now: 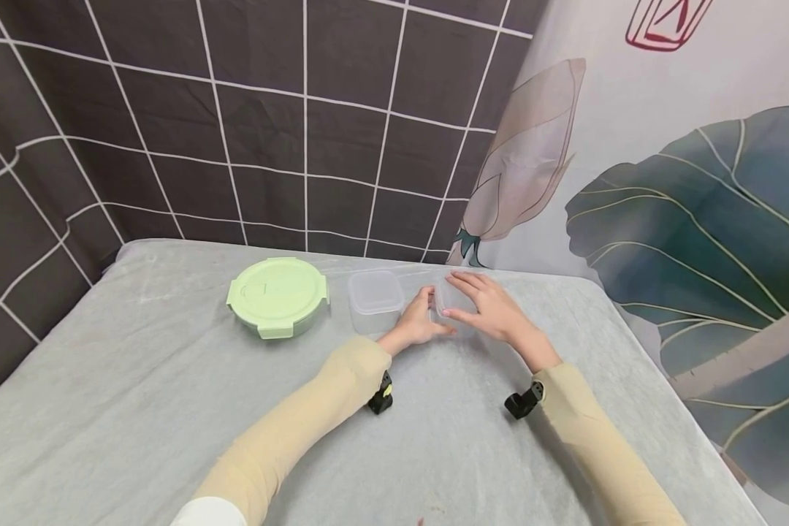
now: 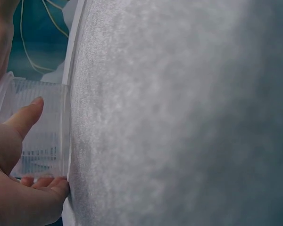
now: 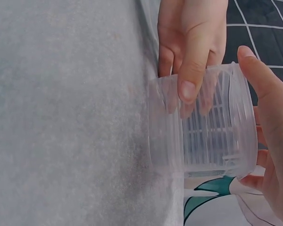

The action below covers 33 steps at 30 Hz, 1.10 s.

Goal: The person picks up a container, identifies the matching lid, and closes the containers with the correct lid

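- Landmark: green round container, lid latched, on the grey table cover.
- Clear square lidded box sits just right of the green container, close to it but apart.
- Clear ribbed tub is further right, past the square box, near the table's far edge. Stands on the cover between both hands.
- Left hand: fingers curled round the tub's near-left side, thumb along the wall. Right wrist view shows the fingertips pressed on the ribbed wall. Grasping the tub.
- Right hand: on the tub's far side from the green container, fingers arched over the top edge, thumb at the near wall. Right wrist view has the thumb on the rim. Grasping the tub as well.
- Left wrist view: tub with its base against the cover, left thumb across its wall.
- Tub is see-through; contents: cannot tell.
- Both sleeves beige, a black wrist camera under each forearm.
- Backdrop behind the green container: dark tile-pattern cloth; leaf print hanging to its right.
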Tool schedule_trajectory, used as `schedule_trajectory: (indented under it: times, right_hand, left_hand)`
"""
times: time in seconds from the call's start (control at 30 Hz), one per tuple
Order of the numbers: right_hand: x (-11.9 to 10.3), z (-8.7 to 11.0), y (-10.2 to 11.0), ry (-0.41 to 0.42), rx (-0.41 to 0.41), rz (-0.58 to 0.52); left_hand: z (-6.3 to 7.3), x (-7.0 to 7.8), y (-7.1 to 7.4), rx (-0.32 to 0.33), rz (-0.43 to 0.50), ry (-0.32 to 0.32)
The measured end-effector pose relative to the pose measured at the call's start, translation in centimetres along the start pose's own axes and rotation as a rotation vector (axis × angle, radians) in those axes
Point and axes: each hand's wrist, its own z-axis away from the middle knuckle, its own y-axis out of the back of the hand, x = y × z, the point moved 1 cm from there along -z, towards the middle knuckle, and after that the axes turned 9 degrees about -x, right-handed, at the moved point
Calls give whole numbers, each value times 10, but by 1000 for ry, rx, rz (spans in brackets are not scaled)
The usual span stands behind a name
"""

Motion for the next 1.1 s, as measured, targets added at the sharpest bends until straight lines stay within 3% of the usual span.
schedule_trajectory:
  times: [1.1]
  right_hand:
    - [-12, 1, -8, -30, 41, 39]
  left_hand:
    - [1, 3, 1, 6, -13, -11]
